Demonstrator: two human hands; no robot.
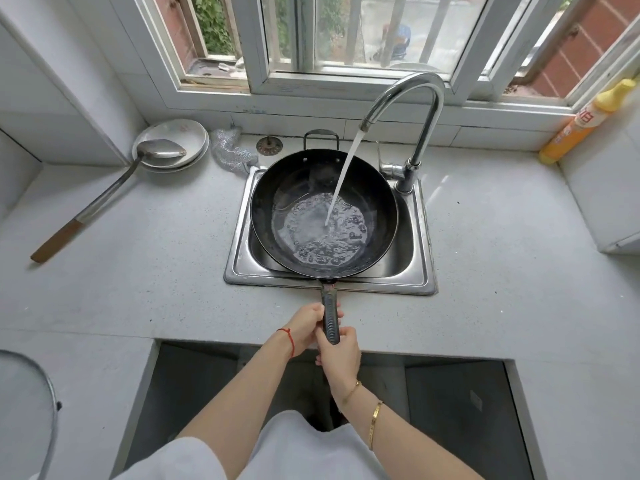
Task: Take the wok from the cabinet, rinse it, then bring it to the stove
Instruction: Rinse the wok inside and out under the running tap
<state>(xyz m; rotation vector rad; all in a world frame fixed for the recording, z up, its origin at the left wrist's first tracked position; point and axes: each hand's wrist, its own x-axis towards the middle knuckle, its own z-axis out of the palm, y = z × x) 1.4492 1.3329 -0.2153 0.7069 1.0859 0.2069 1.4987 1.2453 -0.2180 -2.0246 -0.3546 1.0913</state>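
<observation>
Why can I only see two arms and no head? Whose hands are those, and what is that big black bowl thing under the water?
There is just one picture, and the camera sits on the person's head, looking forward and down. That is why you see their arms but never their face. The black thing is a wok, a deep cooking pan. It sits over the metal sink, and water from the curved tap is pouring into it to rinse it. Both hands hold its long handle: the left hand is nearer the pan, the right hand nearer the end. On the grey counter to the left lie a long ladle, its scoop resting in stacked white plates, and a silvery scrubbing cloth. A yellow bottle stands in the right corner.
</observation>
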